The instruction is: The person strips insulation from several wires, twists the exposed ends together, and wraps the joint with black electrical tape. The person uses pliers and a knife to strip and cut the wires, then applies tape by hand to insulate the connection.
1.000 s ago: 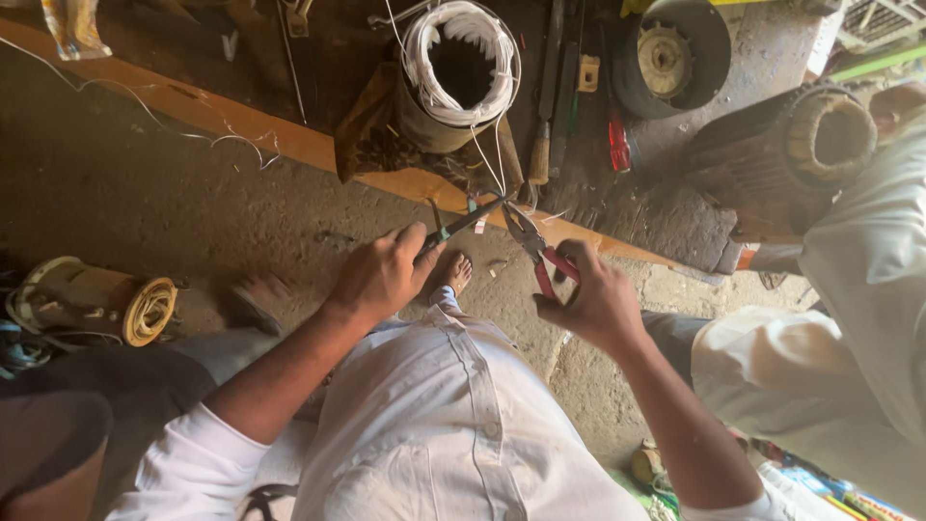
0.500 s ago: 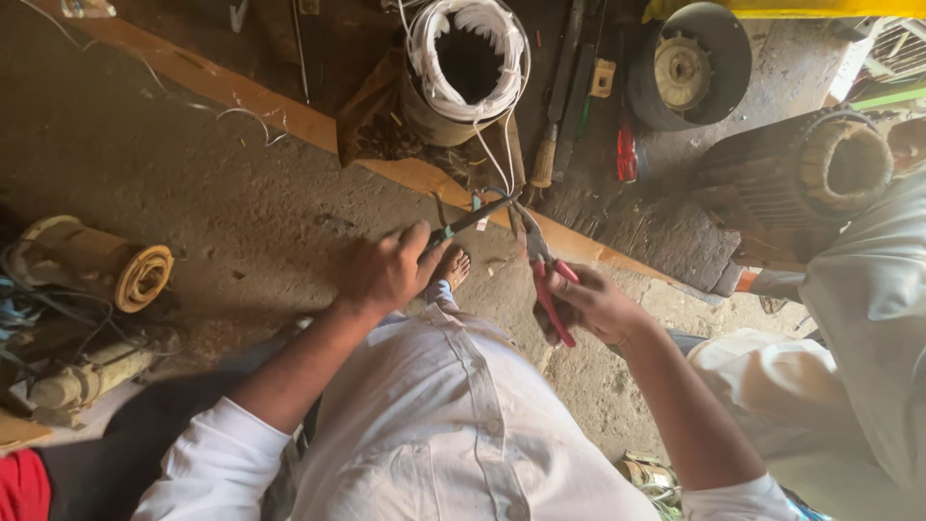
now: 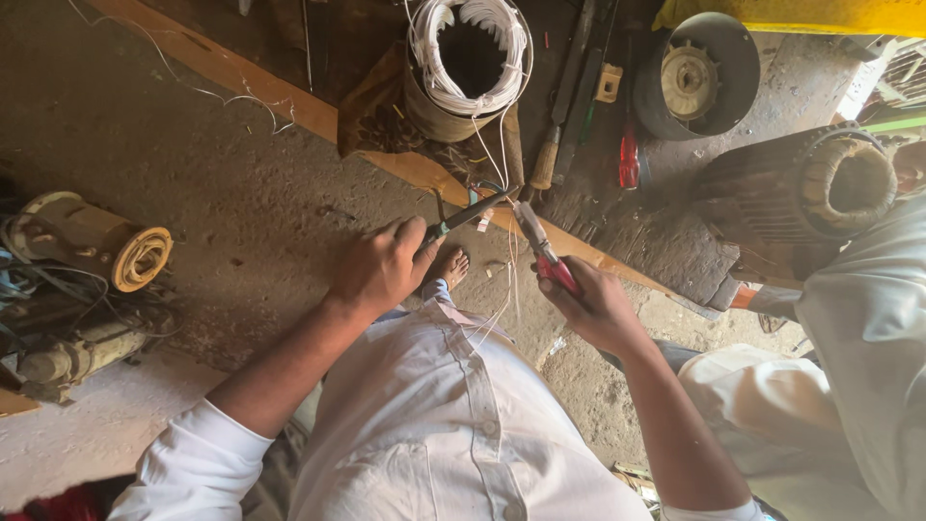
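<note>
Wires [image 3: 502,183]: thin leads from far wound stator [image 3: 470,63]. Left hand [image 3: 378,267] grips green-handled pliers [image 3: 463,217]; right hand [image 3: 598,309] grips red-handled pliers [image 3: 545,253]. Best kept taut, tips close.

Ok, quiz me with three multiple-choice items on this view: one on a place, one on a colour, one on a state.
1. Where does the stator with white windings sit?
A. On the dark board beyond the hands
B. In the person's lap
C. On the pale floor at lower left

2. What colour are the handles of the pliers in the right hand?
A. Yellow
B. Red
C. Blue

3. What is the left hand doing?
A. Resting flat on the floor
B. Hanging empty
C. Gripping a dark-handled tool

Answers:
1. A, it stands on the board, past both tool tips.
2. B, red grips show above the fingers.
3. C, the fingers are closed round the tool's handles, its tip up at the white wires.
</note>
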Demonstrator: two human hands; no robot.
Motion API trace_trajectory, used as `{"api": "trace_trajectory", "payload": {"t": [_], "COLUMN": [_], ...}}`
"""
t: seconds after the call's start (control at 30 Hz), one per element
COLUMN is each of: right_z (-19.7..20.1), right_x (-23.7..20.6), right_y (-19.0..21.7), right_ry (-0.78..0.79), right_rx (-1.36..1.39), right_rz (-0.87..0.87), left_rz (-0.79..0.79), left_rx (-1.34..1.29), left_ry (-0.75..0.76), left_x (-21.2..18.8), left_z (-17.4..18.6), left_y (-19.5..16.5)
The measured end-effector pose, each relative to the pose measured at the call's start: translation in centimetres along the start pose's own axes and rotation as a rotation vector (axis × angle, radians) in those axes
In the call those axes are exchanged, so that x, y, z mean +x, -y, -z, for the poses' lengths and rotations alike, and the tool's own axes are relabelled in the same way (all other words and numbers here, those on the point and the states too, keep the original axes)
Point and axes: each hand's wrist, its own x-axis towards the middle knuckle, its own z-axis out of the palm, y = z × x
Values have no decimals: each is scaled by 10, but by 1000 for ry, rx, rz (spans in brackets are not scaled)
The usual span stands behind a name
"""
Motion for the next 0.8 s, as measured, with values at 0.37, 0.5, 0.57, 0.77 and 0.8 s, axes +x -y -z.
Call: {"api": "trace_trajectory", "payload": {"t": [0.37,0.5,0.57,0.77,0.8], "right_z": [-3,-4,-4,-2,-2], "right_x": [2,0,-1,-4,-4], "right_y": [1,5,6,12,13], "right_ry": [-220,-279,-290,-284,-283], "right_rx": [-61,-109,-119,-128,-127], "right_rz": [252,274,277,250,246], "left_rz": [84,79,98,145,121], "left_rx": [-95,-120,-150,-101,-92], "left_ry": [87,106,94,165,144], "left_x": [3,5,7,9,9], "left_z": [11,12,13,19,19], "left_y": [-14,-17,-19,-17,-16]}}
